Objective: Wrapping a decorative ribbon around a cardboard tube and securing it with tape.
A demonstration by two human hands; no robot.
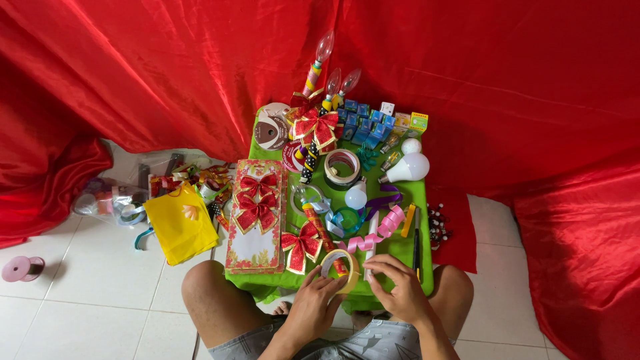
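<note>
Left hand: my left hand [313, 303] is clamped on the roll of tape [339, 267], fingers curled over its lower rim, at the near edge of the green table [420, 200].
Right hand: my right hand [400, 293] is just beside the roll, fingertips pinched together at its right side; I cannot tell whether they hold a tape end.
Roll of tape: pale yellow ring, tilted up on edge, right in front of my knees.
Just beyond the roll: a red bow [302, 245] to its left, a pink ribbon [380, 233] curling to its right.
Left half of table: a flat card of red bows [255, 213].
Middle: a wider tape roll [342, 167] and a white bulb [408, 168].
Floor, left: a yellow bag [180, 223]; farther out, a pink spool [22, 268].
Backdrop: red cloth [500, 80] draped all around.
</note>
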